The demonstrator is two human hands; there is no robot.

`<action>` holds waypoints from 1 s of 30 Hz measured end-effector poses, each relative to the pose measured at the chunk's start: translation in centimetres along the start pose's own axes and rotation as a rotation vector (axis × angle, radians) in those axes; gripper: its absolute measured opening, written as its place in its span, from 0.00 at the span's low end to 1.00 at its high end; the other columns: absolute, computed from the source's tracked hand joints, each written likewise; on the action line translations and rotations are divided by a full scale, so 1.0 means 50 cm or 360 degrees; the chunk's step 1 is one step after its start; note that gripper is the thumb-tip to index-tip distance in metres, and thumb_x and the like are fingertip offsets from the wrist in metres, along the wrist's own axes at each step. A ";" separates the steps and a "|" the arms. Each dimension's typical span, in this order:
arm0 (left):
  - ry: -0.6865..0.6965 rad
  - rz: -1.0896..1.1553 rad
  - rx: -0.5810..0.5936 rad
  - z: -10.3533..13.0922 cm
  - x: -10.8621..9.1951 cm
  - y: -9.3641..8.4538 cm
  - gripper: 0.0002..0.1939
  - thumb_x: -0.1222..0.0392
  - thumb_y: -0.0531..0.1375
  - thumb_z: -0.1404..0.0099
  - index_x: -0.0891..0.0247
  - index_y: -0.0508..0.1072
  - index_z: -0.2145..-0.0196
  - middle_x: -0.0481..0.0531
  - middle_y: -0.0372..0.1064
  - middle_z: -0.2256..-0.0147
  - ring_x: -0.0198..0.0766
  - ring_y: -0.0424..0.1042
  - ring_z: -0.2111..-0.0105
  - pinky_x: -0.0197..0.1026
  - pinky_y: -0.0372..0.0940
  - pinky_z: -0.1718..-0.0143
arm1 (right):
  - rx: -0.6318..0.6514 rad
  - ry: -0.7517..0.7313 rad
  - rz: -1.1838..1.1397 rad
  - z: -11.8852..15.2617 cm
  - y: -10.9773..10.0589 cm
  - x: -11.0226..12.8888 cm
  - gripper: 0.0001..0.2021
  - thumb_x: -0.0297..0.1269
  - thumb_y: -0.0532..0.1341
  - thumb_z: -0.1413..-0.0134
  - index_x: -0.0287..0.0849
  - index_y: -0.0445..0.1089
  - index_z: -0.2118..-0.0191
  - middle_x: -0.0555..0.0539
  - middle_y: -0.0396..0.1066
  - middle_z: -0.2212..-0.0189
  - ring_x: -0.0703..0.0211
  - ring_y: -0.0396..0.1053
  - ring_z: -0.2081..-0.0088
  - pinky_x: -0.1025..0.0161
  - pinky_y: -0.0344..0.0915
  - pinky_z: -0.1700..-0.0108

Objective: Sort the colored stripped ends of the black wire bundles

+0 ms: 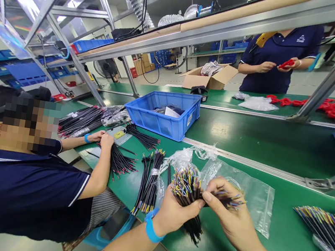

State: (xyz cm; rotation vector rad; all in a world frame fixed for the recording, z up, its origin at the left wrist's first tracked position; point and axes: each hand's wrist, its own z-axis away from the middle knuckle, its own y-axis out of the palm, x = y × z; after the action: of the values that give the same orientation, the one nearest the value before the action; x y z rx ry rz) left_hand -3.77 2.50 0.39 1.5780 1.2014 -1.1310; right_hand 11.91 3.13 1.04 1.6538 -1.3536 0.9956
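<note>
Two hands on one wire bundle (187,188), left hand (172,213) clenched around it, right hand (230,214) pinching its coloured tips, clear zip bag (254,198) beside, no legible writing on bag or blue bin (165,112)

Item I handle: wire bundle (189,190), short black leads with yellow, blue and white tips, fanned upward, gripped mid-length above the worktop's near edge; loose wire ends (230,201) pinched separately, clear bag (254,198) flat beneath.
</note>
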 end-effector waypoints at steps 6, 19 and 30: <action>0.0004 -0.0016 0.0060 -0.002 -0.003 -0.002 0.14 0.53 0.73 0.44 0.64 0.77 0.68 0.52 0.74 0.69 0.40 0.72 0.67 0.42 0.73 0.62 | 0.0067 0.0014 -0.0142 0.001 0.006 0.006 0.13 0.42 0.74 0.45 0.46 0.70 0.70 0.55 0.65 0.75 0.63 0.65 0.70 0.66 0.63 0.66; -0.0057 0.0229 0.0263 -0.006 -0.015 0.006 0.13 0.52 0.74 0.40 0.63 0.77 0.67 0.50 0.73 0.67 0.39 0.72 0.64 0.41 0.72 0.56 | 0.0000 -0.0166 0.0169 0.009 -0.001 0.001 0.03 0.40 0.70 0.39 0.51 0.79 0.65 0.55 0.68 0.77 0.64 0.66 0.72 0.66 0.62 0.67; -0.0137 0.0147 0.0057 0.002 0.013 -0.011 0.20 0.49 0.76 0.46 0.64 0.78 0.64 0.52 0.75 0.66 0.39 0.72 0.65 0.43 0.73 0.58 | -0.0015 -0.0028 -0.0118 0.007 0.008 0.008 0.15 0.45 0.71 0.42 0.46 0.67 0.72 0.53 0.67 0.76 0.62 0.66 0.71 0.65 0.65 0.67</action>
State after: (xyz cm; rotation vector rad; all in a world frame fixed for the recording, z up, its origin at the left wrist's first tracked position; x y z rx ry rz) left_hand -4.25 2.65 -0.30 1.5788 1.0466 -1.1539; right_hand 11.58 2.59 1.27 1.6968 -1.2968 0.9326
